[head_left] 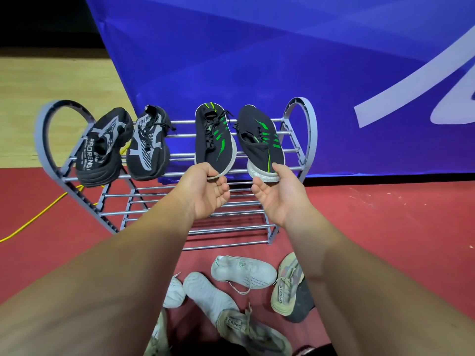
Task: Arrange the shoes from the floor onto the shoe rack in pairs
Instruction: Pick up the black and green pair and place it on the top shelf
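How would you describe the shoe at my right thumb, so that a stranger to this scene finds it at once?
Find the grey shoe rack before the blue banner and look along its top shelf. Take the rightmost shoe, held by the right hand. Only it and its mate carry green stripes, and it alone lies beside the rack's right end frame.

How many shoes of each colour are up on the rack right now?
2 black mesh shoes with grey pattern
2 black knit shoes with green stripes
Total on the grey metal shoe rack: 4
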`<state>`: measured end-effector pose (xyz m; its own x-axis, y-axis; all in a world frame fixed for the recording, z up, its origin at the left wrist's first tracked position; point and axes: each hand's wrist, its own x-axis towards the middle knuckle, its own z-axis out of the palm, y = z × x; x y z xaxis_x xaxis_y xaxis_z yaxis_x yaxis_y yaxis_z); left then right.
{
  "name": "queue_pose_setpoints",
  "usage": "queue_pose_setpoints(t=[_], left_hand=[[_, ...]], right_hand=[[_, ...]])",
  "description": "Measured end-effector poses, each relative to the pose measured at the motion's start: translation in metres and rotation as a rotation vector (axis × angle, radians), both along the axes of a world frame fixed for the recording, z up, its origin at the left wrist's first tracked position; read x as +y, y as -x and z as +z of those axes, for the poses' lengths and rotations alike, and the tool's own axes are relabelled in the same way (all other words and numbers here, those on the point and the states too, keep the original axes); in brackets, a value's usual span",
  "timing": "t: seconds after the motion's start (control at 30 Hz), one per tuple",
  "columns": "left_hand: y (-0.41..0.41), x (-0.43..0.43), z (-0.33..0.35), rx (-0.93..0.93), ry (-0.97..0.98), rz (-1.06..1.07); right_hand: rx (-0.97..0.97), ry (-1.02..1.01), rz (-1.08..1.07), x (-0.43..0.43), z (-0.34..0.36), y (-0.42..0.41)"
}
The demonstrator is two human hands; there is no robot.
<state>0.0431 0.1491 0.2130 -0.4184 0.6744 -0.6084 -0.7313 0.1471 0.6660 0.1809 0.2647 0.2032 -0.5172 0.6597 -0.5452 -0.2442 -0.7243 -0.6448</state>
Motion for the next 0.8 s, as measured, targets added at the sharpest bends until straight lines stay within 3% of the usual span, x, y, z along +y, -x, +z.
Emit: queue_pose_setpoints(t=[0.27,0.53,0.67,0.8], left_hand=[[-0.005,-0.002,-0.014,-0.034,0.0,0.073],[-0.001,-0.019,-0.002,0.007,0.031,-0.047],[0.001,-0.047,0.003,0.095,0.124,-0.12],[0.005,-0.096,0.012,0.354,0.353,-0.219]], right_hand=[[-0.02,0.012,0.021,-0.006,0.006,-0.005],[0.021,0.01,0.061,-0.011,0.01,-0.01],[-0.093,-0.031,0.103,-0.022,0.01,-0.02],[-0.345,-0.117,0.214,-0.045,0.018,-0.037]])
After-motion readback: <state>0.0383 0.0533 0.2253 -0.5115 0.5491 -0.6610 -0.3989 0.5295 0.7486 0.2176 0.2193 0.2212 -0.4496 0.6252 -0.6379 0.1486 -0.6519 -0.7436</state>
